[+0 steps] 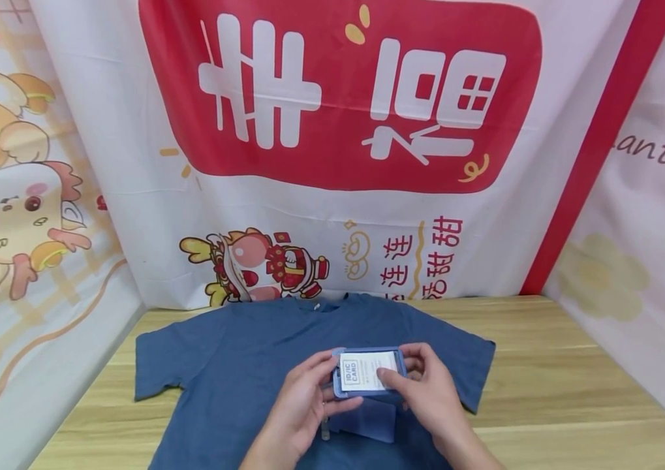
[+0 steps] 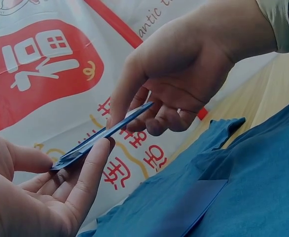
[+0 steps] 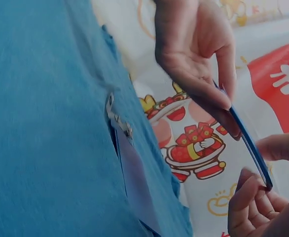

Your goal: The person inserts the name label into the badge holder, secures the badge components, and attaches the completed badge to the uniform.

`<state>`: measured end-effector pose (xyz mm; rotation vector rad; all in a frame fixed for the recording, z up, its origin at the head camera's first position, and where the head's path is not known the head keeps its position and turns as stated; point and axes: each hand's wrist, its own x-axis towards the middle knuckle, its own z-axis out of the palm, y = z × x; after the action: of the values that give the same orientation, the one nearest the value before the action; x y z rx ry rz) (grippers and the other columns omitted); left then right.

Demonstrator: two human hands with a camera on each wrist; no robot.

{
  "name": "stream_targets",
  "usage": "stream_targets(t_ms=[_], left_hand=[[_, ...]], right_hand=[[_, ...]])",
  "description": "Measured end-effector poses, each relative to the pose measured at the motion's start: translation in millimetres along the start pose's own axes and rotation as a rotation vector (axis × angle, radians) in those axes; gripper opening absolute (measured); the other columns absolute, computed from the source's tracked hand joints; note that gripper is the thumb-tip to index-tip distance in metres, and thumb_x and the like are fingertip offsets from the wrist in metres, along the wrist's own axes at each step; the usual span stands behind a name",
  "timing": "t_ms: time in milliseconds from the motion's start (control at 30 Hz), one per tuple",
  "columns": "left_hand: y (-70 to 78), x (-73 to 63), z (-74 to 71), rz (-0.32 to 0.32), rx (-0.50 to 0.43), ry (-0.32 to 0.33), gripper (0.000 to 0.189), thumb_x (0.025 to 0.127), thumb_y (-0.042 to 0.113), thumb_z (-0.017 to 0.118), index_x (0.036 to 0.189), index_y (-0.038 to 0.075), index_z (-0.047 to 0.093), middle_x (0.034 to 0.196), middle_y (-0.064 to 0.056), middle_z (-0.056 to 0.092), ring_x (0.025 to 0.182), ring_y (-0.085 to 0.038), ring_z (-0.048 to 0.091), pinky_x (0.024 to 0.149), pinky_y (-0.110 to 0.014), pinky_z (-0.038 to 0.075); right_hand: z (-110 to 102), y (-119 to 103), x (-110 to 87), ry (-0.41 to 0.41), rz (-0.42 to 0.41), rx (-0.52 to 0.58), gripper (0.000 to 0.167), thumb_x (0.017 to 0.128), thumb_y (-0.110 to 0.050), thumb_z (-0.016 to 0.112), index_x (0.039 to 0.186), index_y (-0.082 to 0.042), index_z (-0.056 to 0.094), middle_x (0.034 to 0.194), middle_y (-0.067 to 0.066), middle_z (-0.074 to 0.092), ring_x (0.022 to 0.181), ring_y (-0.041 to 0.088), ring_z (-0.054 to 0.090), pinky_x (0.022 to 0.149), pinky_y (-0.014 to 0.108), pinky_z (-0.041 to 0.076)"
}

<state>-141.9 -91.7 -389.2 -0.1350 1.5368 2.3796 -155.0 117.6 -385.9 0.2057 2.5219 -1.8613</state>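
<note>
A blue ID card holder (image 1: 372, 393) with a white card (image 1: 361, 372) marked "ID/IC CARD" in its window is held face up above the shirt. My left hand (image 1: 305, 399) grips its left end, thumb at the top corner and fingers beneath. On the right, my right hand (image 1: 433, 385) pinches the holder, its thumb over the card's face and fingers at the far edge. Seen edge-on in the right wrist view, the holder (image 3: 250, 143) spans both hands. Below lies a flat blue piece (image 1: 370, 420) with a metal clip (image 1: 325, 429) at its left end.
A blue short-sleeved shirt (image 1: 238, 365) is spread on the wood-grain table (image 1: 573, 391), its collar toward the back. Printed white and red cloth (image 1: 344, 176) hangs behind the table, with more printed cloth on both sides.
</note>
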Motion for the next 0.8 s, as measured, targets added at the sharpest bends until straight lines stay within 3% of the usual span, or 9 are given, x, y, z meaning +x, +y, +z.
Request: stream_targets(t_ms=[133,300,467,667,800], left_hand=[[-0.1,2.2,1.4,-0.017,0.024,0.021,0.059,0.109,0.019,0.064,0.161,-0.001,0.042,0.128,-0.013,0.075,0.101,-0.019,0.078,0.090,-0.042,0.067],[-1.8,3.7,1.9,-0.017,0.069,0.050,0.061,0.104,0.009,0.070,0.159,-0.002,0.045,0.133,-0.018,0.072,0.103,-0.022,0.078,0.089,-0.041,0.067],[-1.7,3.3,1.0,-0.003,0.081,0.065,0.061,0.103,0.007,0.069,0.158,-0.003,0.045,0.132,-0.019,0.073,0.102,-0.022,0.078,0.086,-0.041,0.068],[-1.8,3.1,1.1,0.000,0.068,0.066,0.059,0.103,0.006,0.070,0.156,-0.004,0.046,0.127,-0.017,0.075,0.100,-0.022,0.079,0.085,-0.040,0.068],[-3.1,3.8,2.0,0.011,0.084,0.076,0.059,0.102,0.005,0.070,0.155,-0.006,0.047,0.125,-0.017,0.076,0.098,-0.022,0.080,0.083,-0.040,0.068]], right_hand=[[0.8,3.1,2.3,-0.020,0.046,0.126,0.055,0.090,-0.017,0.086,0.134,-0.003,0.056,0.101,0.008,0.068,0.070,0.018,0.059,0.057,0.030,0.049],[1.1,5.4,3.9,-0.014,0.042,0.151,0.051,0.092,-0.020,0.085,0.132,-0.003,0.058,0.100,0.007,0.070,0.070,0.017,0.059,0.057,0.030,0.050],[-0.9,3.5,4.5,0.011,0.034,0.139,0.042,0.100,-0.026,0.077,0.133,-0.003,0.065,0.101,0.007,0.075,0.074,0.018,0.064,0.059,0.031,0.055],[-2.7,6.3,6.9,0.021,0.029,0.096,0.036,0.102,-0.022,0.073,0.132,-0.003,0.070,0.100,0.008,0.077,0.077,0.017,0.066,0.063,0.031,0.058],[-0.2,9.1,5.0,0.037,-0.034,0.029,0.032,0.102,-0.018,0.073,0.129,-0.002,0.071,0.094,0.008,0.076,0.076,0.016,0.067,0.062,0.030,0.060]])
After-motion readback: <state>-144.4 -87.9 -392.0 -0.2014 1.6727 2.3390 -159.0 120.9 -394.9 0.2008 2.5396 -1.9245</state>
